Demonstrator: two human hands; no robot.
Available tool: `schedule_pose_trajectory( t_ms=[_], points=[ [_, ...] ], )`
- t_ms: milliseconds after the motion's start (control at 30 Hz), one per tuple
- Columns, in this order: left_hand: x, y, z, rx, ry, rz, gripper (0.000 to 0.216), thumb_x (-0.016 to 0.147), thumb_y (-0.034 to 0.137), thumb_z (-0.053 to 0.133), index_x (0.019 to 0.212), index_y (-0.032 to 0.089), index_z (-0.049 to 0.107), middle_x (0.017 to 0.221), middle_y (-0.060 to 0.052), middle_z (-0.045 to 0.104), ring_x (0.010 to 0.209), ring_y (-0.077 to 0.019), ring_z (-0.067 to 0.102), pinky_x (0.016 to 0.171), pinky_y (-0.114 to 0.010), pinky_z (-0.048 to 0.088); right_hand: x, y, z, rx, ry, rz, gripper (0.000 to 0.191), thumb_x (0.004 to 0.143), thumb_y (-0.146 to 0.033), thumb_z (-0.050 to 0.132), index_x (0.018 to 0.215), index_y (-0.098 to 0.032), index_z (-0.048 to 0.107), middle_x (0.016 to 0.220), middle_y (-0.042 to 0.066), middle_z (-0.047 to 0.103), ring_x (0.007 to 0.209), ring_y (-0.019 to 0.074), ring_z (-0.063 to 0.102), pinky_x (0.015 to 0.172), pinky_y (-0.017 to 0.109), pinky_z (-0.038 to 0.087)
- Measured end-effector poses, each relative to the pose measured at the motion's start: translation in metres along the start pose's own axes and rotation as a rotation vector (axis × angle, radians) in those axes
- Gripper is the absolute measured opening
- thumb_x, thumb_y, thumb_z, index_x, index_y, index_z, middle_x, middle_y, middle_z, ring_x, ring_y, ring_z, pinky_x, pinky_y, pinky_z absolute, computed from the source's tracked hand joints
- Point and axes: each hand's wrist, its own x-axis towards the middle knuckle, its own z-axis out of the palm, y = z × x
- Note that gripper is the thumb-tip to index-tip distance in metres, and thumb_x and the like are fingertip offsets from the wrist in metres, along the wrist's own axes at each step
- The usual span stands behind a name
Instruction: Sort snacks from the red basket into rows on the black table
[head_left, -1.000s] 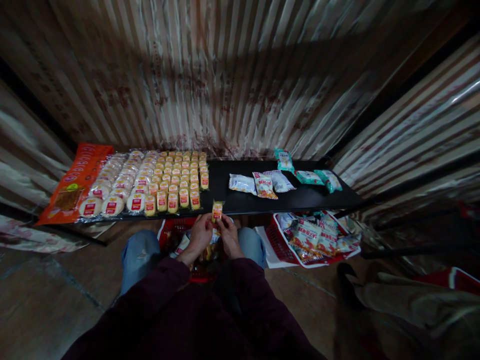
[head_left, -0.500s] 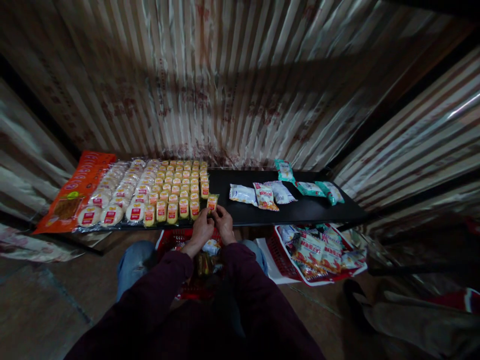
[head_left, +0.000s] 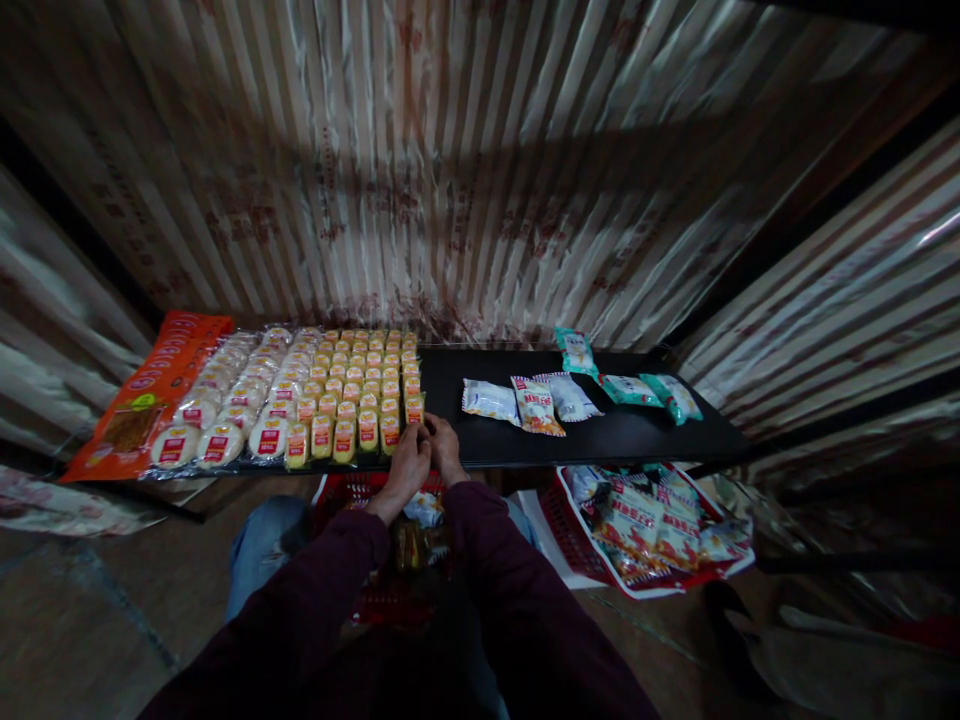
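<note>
A small yellow packaged cake [head_left: 415, 408] with a red and white label stands at the right end of the yellow rows, near the shelf's front. My left hand [head_left: 409, 462] pinches its lower part. My right hand [head_left: 445, 449] is closed at its lower right, fingertips against the left hand's; the exact grip is partly hidden. Left of my hands, several rows of matching yellow cakes [head_left: 343, 440] stand close together on the black shelf [head_left: 487, 452]. Farther left lie rows of round white packaged cakes [head_left: 220, 444].
An orange bag [head_left: 124, 420] lies at the shelf's left end. White snack bags [head_left: 537, 405] and green bags [head_left: 631, 390] lie to the right. Below are a red basket [head_left: 379, 605] between my knees and a filled red basket [head_left: 562, 520]. A striped sheet [head_left: 450, 200] hangs behind.
Both hands have moved the yellow cake slightly left, bringing it up against the end of the rows. The camera view has shifted slightly.
</note>
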Motion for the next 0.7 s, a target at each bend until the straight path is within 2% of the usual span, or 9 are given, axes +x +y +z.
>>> schedule_pose_trajectory(
  t_ms=[100, 333, 533, 700],
  points=[
    [0.001, 0.000, 0.001, -0.015, -0.025, 0.050, 0.021, 0.074, 0.006, 0.050, 0.088, 0.020, 0.058, 0.105, -0.009, 0.064, 0.111, -0.0219, 0.056, 0.105, -0.039, 0.036, 0.003, 0.000, 0.000, -0.034, -0.022, -0.014, 0.021, 0.068, -0.027, 0.068, 0.088, -0.029, 0.075, 0.083, 0.002, 0.067, 0.075, 0.0185, 0.057, 0.076, 0.030, 0.045],
    [0.011, -0.008, 0.003, -0.053, 0.016, 0.047, 0.036, 0.069, 0.002, 0.052, 0.100, 0.018, 0.061, 0.126, -0.013, 0.058, 0.128, -0.0240, 0.046, 0.114, -0.038, 0.027, 0.005, -0.002, 0.002, -0.114, -0.040, -0.046, 0.019, 0.074, -0.027, 0.064, 0.089, -0.027, 0.076, 0.086, 0.002, 0.069, 0.079, 0.0184, 0.060, 0.078, 0.029, 0.046],
    [0.019, -0.014, 0.004, 0.191, -0.023, 0.085, 0.039, 0.080, 0.010, 0.045, 0.117, 0.015, 0.057, 0.133, -0.012, 0.055, 0.132, -0.0226, 0.042, 0.115, -0.041, 0.027, 0.005, -0.006, 0.003, -0.291, -0.086, -0.021, 0.027, 0.082, -0.026, 0.056, 0.103, -0.023, 0.071, 0.098, 0.005, 0.069, 0.089, 0.0185, 0.063, 0.083, 0.028, 0.048],
    [0.022, -0.025, 0.006, 0.284, -0.025, 0.146, 0.047, 0.082, 0.012, 0.041, 0.127, 0.013, 0.052, 0.139, -0.014, 0.050, 0.132, -0.0234, 0.043, 0.115, -0.043, 0.029, 0.006, 0.001, 0.003, -0.254, -0.067, -0.063, 0.031, 0.077, -0.021, 0.060, 0.107, -0.021, 0.069, 0.103, 0.007, 0.069, 0.093, 0.0196, 0.064, 0.088, 0.031, 0.049]
  ],
)
